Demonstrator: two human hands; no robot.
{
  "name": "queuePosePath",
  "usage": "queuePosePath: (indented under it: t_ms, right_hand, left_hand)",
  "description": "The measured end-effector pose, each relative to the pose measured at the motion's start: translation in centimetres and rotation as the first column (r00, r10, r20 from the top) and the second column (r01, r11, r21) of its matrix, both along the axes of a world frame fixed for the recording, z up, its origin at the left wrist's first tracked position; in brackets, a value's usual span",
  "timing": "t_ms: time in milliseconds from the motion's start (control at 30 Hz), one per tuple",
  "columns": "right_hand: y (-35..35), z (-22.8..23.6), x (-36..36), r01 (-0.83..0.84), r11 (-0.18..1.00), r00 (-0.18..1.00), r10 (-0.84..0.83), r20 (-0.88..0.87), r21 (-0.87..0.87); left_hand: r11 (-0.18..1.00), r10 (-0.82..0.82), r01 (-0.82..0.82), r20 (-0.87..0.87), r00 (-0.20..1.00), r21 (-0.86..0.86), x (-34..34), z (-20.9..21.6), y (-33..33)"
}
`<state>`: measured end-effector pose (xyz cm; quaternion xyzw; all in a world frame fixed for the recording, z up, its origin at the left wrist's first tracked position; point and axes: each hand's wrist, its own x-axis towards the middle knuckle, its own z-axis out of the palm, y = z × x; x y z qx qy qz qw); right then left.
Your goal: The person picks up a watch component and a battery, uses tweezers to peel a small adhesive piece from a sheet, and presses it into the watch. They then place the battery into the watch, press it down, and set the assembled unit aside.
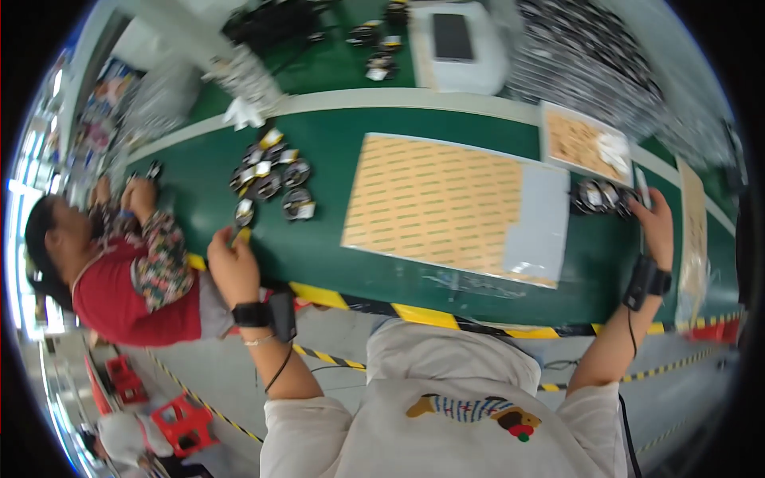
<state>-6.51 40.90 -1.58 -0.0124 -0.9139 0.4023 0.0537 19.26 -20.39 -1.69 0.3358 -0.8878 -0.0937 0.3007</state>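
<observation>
My left hand [233, 263] is closed in a pinch at the near end of a small black coiled cable [244, 212] with a white and yellow label. Beyond it lies a loose pile of similar labelled coils [269, 166]. Far to the right, my right hand [655, 227] has its fingers curled at the edge of a row of black coiled cables [602, 197]; its fingertips are partly hidden among them. Between my hands is a flat sheet [434, 199] covered with rows of tan adhesive strips with green marks; its right part is bare grey backing [542, 219].
A shallow box [570, 139] of tan pieces and a crumpled white tissue stands behind the right-hand coils. A dark phone-like slab [453, 37] lies on a white surface at the back. A co-worker in red [131, 291] sits at left. Yellow-black tape [422, 316] edges the green table.
</observation>
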Motion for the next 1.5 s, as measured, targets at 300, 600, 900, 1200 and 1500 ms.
queuePosePath:
  t_ms: [300, 600, 900, 1200, 1500]
  right_hand:
    - [-6.2, 2.4, 2.2, -0.009, 0.952, 0.923, -0.11, -0.37, -0.305]
    - [-18.2, 3.3, 7.7, -0.285, 0.771, 0.905, 0.411, 0.104, -0.569]
    - [-17.5, 2.3, 6.8, -0.177, 0.707, 0.892, 0.409, 0.193, -0.685]
    - [-16.8, 2.6, 6.0, -0.265, 0.677, 0.777, 0.572, 0.264, -0.687]
    - [-17.7, 3.1, 6.1, -0.249, 0.535, 0.894, 0.448, 0.021, -0.807]
  left_hand:
    - [0.996, -0.082, 0.077, 0.13, 0.988, 0.046, -2.8, -0.3, -3.2]
    - [0.479, 0.012, 0.503, -0.579, 0.815, 0.719, -6.7, 1.5, 2.8]
    - [-0.459, -0.276, 0.465, -0.619, 0.735, 0.757, -14.0, 3.7, 16.4]
    - [-0.517, -0.43, 0.239, -0.49, 0.758, 0.822, -18.8, 2.0, 22.8]
    - [-0.516, -0.541, 0.221, -0.515, 0.665, 0.828, -18.1, 2.8, 22.8]
